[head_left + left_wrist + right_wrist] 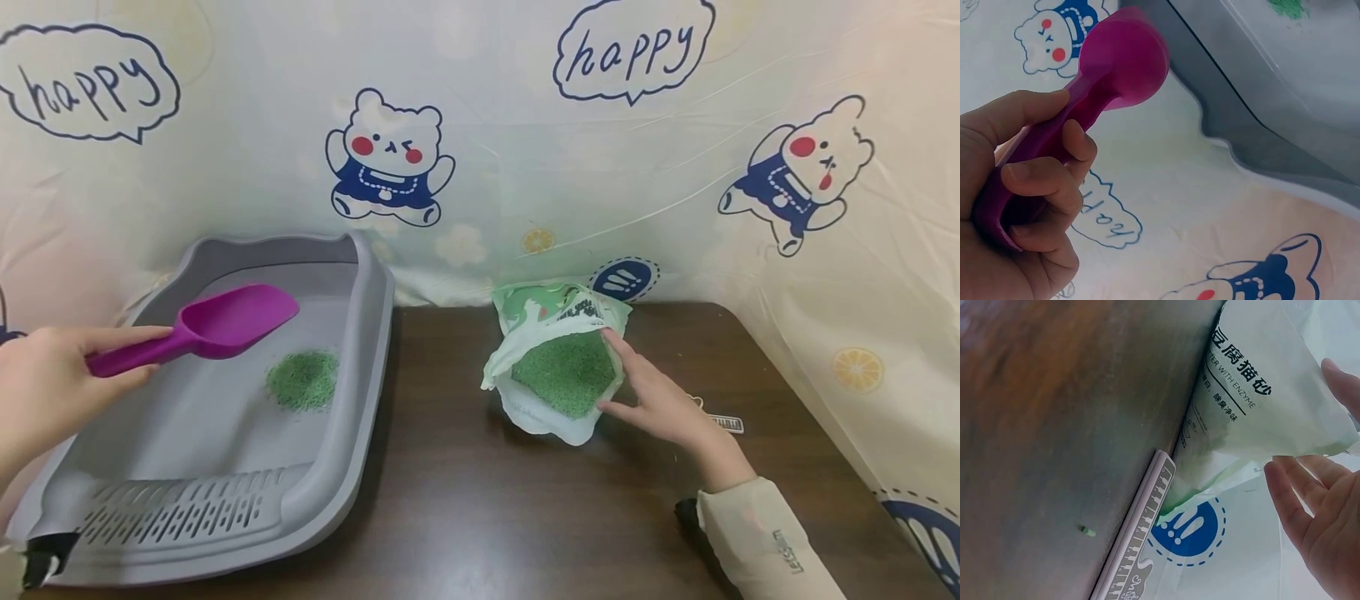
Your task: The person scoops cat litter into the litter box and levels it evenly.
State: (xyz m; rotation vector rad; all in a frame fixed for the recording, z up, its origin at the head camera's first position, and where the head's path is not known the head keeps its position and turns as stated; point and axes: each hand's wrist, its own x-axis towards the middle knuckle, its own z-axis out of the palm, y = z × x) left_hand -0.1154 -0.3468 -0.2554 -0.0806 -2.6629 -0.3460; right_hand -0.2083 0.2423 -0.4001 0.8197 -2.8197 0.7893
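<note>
left hand: the left hand (56, 383) grasps the handle of the scoop, fingers wrapped round it, which seems to keep the bowl clear of the palm and free to turn.
scoop: the purple scoop (236, 321) hangs above the left part of the tray, bowl pointing right; no pellets show in it, and being over the tray probably means any stray crumbs would land inside.
tray: the grey tray (378, 333) sits on the left, high wall at the far end, slotted step at the near end, likely low there for easy access.
pile: a small green heap (303, 379) lies on the right part of the tray floor, well apart from the walls.
bag: the litter bag (540, 421) is right of the tray, its wide mouth facing near, so the green pellets (566, 375) are within easy reach.
right hand: the right hand (663, 404) touches the bag's right edge with fingers spread rather than clenched, seemingly to steady the mouth; the exact contact is partly hidden.
bar: a pale bar with piano-key marks (1147, 525), perhaps a bag clip, lies on the table (480, 500) just right of the bag, apparently set aside within reach.
</note>
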